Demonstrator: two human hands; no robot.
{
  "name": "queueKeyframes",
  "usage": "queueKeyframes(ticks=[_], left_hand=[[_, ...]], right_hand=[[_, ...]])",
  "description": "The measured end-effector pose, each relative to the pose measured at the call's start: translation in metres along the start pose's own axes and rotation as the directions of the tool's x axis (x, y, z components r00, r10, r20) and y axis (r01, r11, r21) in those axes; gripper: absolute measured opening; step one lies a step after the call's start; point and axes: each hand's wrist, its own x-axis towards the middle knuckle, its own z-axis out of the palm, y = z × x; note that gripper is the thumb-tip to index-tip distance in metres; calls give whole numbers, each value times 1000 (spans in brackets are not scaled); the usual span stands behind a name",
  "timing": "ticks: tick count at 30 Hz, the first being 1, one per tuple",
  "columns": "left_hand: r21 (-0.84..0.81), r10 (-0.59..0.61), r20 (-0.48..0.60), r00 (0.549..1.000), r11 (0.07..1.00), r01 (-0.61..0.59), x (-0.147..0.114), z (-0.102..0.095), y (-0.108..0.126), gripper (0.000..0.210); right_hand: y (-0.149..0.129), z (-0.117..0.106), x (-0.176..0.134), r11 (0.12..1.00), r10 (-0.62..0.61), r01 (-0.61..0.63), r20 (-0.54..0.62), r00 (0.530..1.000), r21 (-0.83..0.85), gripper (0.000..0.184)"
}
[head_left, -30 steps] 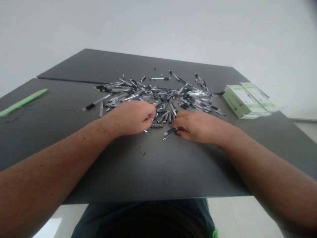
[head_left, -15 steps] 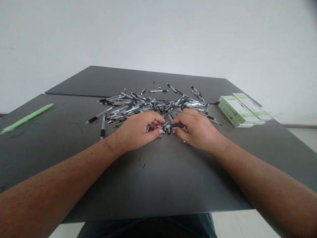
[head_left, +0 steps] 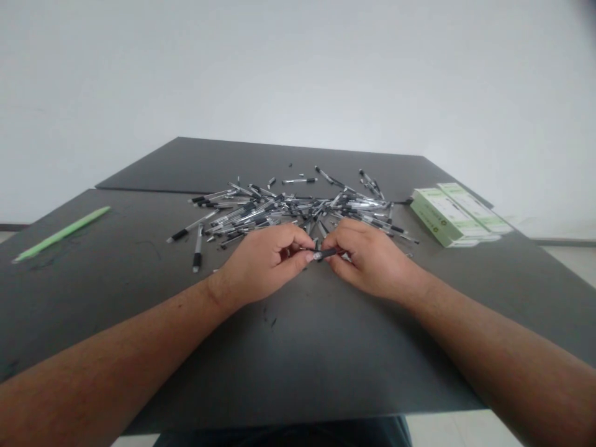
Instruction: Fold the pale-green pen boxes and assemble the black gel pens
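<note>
Just in front of the pile, a pen barrel with a black grip [head_left: 328, 252] is pinched between the thumb and fingers of my right hand [head_left: 367, 257]. My left hand [head_left: 272, 256] is closed at the barrel's clear tip, its thumb and fingertips pressed together there. Whatever small part the left fingers may hold is hidden. Behind both hands spreads a heap of clear pen barrels [head_left: 242, 214] with black grips, mixed with small loose pieces.
A large light-green pen [head_left: 63, 234] lies at the left of the dark table [head_left: 298, 366]. Green and white boxes [head_left: 451, 214] stand at the right. One loose pen [head_left: 197, 248] lies left of my left hand, and black slivers [head_left: 273, 322] lie nearer me. A white wall rises behind.
My hands have come closer together, so the left fingertips now meet the tip of the barrel in my right hand. The view has tilted slightly upward.
</note>
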Motion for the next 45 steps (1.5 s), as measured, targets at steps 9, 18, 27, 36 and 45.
queueKeyframes(ticks=[9, 18, 27, 36, 45], left_hand=[[-28, -125, -184, 975, 992, 122, 1, -9, -10, 7], [-502, -467, -414, 781, 833, 232, 15, -4, -36, 16], [-551, -481, -418, 771, 809, 206, 16, -5, -32, 19], [-592, -510, -454, 731, 786, 180, 19, -5, -29, 16], [-546, -483, -459, 746, 816, 192, 18, -4, -30, 17]], right_hand=[[2, -5, 1, 993, 109, -107, -47, 993, 49, 16], [28, -2, -2, 957, 279, -288, -198, 940, -21, 16], [30, 1, -2, 951, 273, -288, -134, 953, -108, 15], [32, 0, -2, 947, 281, -299, -154, 947, -115, 17], [32, -1, -2, 944, 288, -308, -156, 945, -118, 19]])
